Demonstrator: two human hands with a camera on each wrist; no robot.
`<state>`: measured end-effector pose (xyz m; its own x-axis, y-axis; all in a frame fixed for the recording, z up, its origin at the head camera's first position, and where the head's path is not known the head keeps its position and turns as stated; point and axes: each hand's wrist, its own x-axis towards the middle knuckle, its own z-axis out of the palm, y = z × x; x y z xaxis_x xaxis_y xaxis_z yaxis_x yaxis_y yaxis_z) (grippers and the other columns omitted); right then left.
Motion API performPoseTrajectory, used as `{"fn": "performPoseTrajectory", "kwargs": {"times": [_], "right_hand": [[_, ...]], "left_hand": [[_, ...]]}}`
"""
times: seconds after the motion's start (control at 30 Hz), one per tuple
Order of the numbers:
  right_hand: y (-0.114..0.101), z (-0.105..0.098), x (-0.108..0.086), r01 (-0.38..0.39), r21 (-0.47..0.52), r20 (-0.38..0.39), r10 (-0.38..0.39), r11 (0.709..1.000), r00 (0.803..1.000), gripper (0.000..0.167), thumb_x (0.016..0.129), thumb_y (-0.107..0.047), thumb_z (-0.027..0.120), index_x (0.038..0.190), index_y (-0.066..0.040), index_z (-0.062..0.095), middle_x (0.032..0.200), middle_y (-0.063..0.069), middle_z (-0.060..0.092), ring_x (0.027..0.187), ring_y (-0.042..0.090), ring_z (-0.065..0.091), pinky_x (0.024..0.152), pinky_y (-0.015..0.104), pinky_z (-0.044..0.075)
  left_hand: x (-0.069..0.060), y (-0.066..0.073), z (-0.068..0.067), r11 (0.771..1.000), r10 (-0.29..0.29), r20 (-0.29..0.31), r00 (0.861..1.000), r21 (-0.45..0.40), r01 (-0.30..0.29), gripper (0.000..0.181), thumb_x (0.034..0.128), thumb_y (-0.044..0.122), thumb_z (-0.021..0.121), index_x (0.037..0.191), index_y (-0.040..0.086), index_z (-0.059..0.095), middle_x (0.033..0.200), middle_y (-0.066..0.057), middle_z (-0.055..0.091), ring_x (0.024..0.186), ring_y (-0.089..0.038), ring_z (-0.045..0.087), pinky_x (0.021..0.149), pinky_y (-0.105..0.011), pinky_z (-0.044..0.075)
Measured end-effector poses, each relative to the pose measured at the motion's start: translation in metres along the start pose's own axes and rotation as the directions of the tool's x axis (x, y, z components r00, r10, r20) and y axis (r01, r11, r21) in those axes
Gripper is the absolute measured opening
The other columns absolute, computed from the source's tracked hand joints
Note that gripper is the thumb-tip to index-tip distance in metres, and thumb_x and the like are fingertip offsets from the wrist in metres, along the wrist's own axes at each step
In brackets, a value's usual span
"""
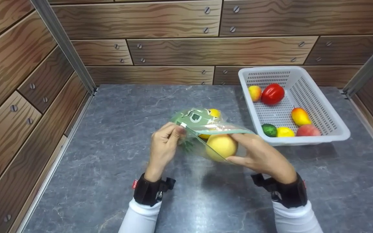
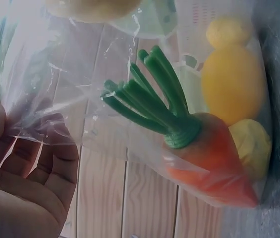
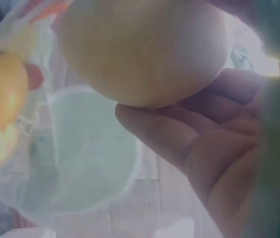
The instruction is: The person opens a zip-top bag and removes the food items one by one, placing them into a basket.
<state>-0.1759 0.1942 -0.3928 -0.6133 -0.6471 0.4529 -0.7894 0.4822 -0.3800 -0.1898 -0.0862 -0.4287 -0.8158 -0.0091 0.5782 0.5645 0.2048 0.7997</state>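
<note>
Above the middle of the table, my left hand (image 1: 163, 147) pinches the rim of a clear zip bag (image 1: 193, 120) with a green print, beside its white slider (image 1: 183, 125). My right hand (image 1: 265, 155) grips a round pale-yellow fruit (image 1: 221, 147) at the bag's open mouth, its fingers partly behind the fruit and film. In the left wrist view, a carrot (image 2: 204, 163) with green stalks shows through the plastic, beside several yellow fruits (image 2: 233, 82). The right wrist view shows my fingertips under the pale fruit (image 3: 145, 54).
A white perforated basket (image 1: 332, 121) stands to the right. It holds a red bell pepper (image 1: 273, 94), a mango (image 1: 300, 116), a peach (image 1: 308, 130), a lemon (image 1: 285, 132), a green vegetable (image 1: 269, 130) and a yellow-red fruit (image 1: 254, 93). Wood-patterned walls (image 1: 173, 51) enclose the grey table (image 1: 108, 161).
</note>
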Motion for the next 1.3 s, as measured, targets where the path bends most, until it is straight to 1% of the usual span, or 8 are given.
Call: {"fn": "performPoseTrajectory", "kwargs": {"times": [0.13, 0.33, 0.43, 0.53, 0.67, 0.9, 1.07, 1.3], "right_hand": [[-0.001, -0.008, -0.005, 0.006, 0.005, -0.061, -0.006, 1.0, 0.998, 0.06, 0.076, -0.015, 0.092, 0.126, 0.002, 0.064, 0.12, 0.014, 0.072, 0.105, 0.027, 0.068, 0.088, 0.046, 0.06], [-0.001, -0.017, -0.009, 0.014, 0.076, -0.112, -0.005, 0.997, 0.994, 0.073, 0.072, -0.013, 0.095, 0.137, -0.003, 0.062, 0.136, 0.011, 0.067, 0.118, 0.028, 0.067, 0.105, 0.021, 0.049], [0.001, -0.019, -0.009, 0.032, 0.118, -0.141, -0.015, 0.992, 0.99, 0.079, 0.07, -0.009, 0.095, 0.141, -0.003, 0.06, 0.138, 0.012, 0.066, 0.122, 0.03, 0.065, 0.109, 0.016, 0.043], [0.004, -0.02, -0.009, 0.02, 0.166, -0.159, 0.006, 0.986, 0.987, 0.079, 0.069, -0.005, 0.095, 0.14, -0.003, 0.061, 0.136, 0.012, 0.067, 0.118, 0.025, 0.067, 0.105, 0.016, 0.047], [0.011, -0.021, -0.011, -0.052, 0.231, -0.168, 0.092, 0.972, 0.981, 0.077, 0.069, 0.0, 0.095, 0.138, -0.001, 0.062, 0.134, 0.015, 0.068, 0.115, 0.015, 0.066, 0.097, 0.016, 0.052], [0.019, -0.023, -0.016, -0.139, 0.317, -0.18, 0.204, 0.938, 0.962, 0.075, 0.067, 0.007, 0.094, 0.136, 0.004, 0.063, 0.129, 0.019, 0.07, 0.103, 0.006, 0.068, 0.088, 0.017, 0.057], [0.018, -0.03, -0.021, -0.134, 0.451, -0.212, 0.252, 0.882, 0.944, 0.072, 0.067, 0.019, 0.087, 0.134, 0.008, 0.063, 0.126, 0.008, 0.072, 0.1, 0.01, 0.072, 0.087, 0.02, 0.058], [0.016, -0.043, -0.032, -0.129, 0.648, -0.239, 0.362, 0.751, 0.901, 0.065, 0.07, 0.028, 0.076, 0.132, 0.013, 0.062, 0.124, 0.009, 0.074, 0.103, 0.017, 0.073, 0.09, 0.023, 0.058]], "left_hand": [[0.0, 0.001, -0.001, 1.0, 0.009, -0.002, 1.0, -0.004, -0.009, 0.039, 0.102, 0.03, 0.061, 0.082, 0.0, 0.074, 0.079, -0.011, 0.07, 0.061, -0.019, 0.062, 0.057, -0.021, 0.052], [0.0, 0.002, -0.001, 1.0, 0.008, 0.003, 1.0, -0.006, -0.008, 0.05, 0.1007, 0.043, 0.057, 0.084, -0.001, 0.075, 0.083, -0.012, 0.072, 0.062, -0.02, 0.064, 0.057, -0.022, 0.054], [0.001, 0.002, -0.001, 1.0, 0.001, 0.002, 1.0, 0.007, -0.001, 0.055, 0.0996, 0.049, 0.055, 0.083, 0.0, 0.075, 0.08, -0.011, 0.07, 0.062, -0.018, 0.062, 0.056, -0.02, 0.051], [0.001, 0.0, -0.001, 1.0, -0.004, -0.007, 1.0, 0.019, 0.004, 0.057, 0.0991, 0.052, 0.054, 0.083, 0.001, 0.076, 0.077, -0.009, 0.068, 0.061, -0.018, 0.06, 0.055, -0.019, 0.048], [0.001, -0.003, -0.001, 0.999, -0.027, -0.003, 1.0, 0.027, 0.027, 0.057, 0.0993, 0.051, 0.054, 0.084, 0.002, 0.076, 0.078, -0.009, 0.069, 0.058, -0.023, 0.06, 0.052, -0.019, 0.047], [0.001, -0.005, 0.0, 0.998, -0.05, 0.013, 0.999, 0.036, 0.049, 0.049, 0.1006, 0.045, 0.056, 0.087, 0.004, 0.078, 0.08, -0.007, 0.072, 0.057, -0.021, 0.063, 0.051, -0.019, 0.048], [0.002, -0.004, 0.001, 0.999, -0.044, 0.017, 0.999, 0.027, 0.043, 0.05, 0.1006, 0.047, 0.056, 0.086, 0.004, 0.078, 0.077, -0.01, 0.07, 0.061, -0.026, 0.068, 0.054, -0.019, 0.05], [0.0, -0.001, 0.0, 0.997, -0.059, 0.007, 0.998, 0.058, 0.058, 0.057, 0.0992, 0.054, 0.054, 0.084, 0.005, 0.078, 0.073, -0.008, 0.066, 0.057, -0.024, 0.058, 0.055, -0.019, 0.046]]}}
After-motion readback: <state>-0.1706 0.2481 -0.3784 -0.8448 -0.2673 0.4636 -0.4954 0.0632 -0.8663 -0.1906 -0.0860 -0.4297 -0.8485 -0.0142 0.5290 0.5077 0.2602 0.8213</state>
